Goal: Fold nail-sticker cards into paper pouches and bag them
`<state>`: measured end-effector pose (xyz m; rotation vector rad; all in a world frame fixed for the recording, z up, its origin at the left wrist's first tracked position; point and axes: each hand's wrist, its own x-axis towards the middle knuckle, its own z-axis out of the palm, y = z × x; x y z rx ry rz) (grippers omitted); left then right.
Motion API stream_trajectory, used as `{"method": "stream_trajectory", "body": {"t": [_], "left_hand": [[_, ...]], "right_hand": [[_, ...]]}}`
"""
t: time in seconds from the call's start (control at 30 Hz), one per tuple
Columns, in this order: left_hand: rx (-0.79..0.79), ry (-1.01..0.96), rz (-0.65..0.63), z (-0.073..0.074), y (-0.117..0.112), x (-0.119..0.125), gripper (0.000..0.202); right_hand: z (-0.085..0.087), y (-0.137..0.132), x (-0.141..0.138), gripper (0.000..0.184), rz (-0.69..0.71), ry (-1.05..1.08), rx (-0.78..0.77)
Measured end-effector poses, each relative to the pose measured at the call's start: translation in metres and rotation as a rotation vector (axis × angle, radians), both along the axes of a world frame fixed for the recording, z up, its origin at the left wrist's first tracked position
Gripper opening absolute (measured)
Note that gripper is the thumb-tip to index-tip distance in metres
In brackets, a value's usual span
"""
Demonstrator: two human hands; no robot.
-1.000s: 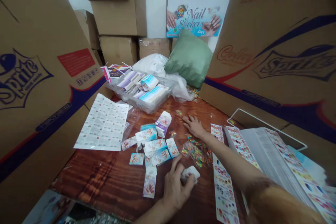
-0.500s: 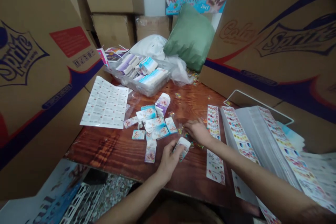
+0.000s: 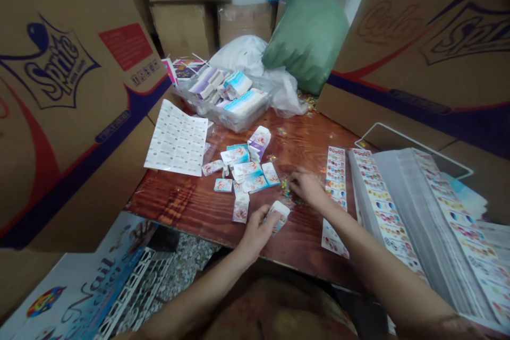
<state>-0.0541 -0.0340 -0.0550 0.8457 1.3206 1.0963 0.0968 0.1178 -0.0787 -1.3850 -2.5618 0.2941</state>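
My left hand is closed around a small nail sticker box, white with a printed hand picture, held just over the front of the table. To the right, my right hand rests low over a scatter of tiny coloured pieces, its fingers curled down into them. Whatever lies between those fingertips is too small to make out. Left of the hands, several small boxes in white, blue and purple lie in a loose heap on the wooden table.
A clear plastic tray of boxes stands at the back, beside a green sack. Long printed sticker strips are stacked at right. A printed sheet lies left. Large cartons wall both sides.
The view has tilted down and turned left, so everything sits higher and further right. My right hand's fingers have drawn in at the coloured pieces. My left hand keeps the box.
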Motion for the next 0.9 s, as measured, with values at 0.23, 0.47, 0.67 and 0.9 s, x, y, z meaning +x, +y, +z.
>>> {"method": "stream_trajectory", "body": {"t": [0.23,0.47,0.67,0.9], "left_hand": [[0.01,-0.007,-0.013,-0.003,-0.006,-0.001,0.02],[0.008,0.093,0.014,-0.011,-0.001,-0.002,0.023],[0.132,0.339,-0.101,-0.017,0.0,-0.003,0.02],[0.242,0.443,-0.24,-0.005,-0.006,-0.005,0.022]], "right_hand": [[0.0,-0.007,0.006,0.023,-0.049,0.148,0.078],[0.025,-0.059,0.012,0.021,-0.169,0.703,0.052],[0.037,-0.118,-0.001,0.016,-0.017,0.707,-0.11],[0.028,-0.122,0.002,0.026,-0.056,0.626,0.052]]}}
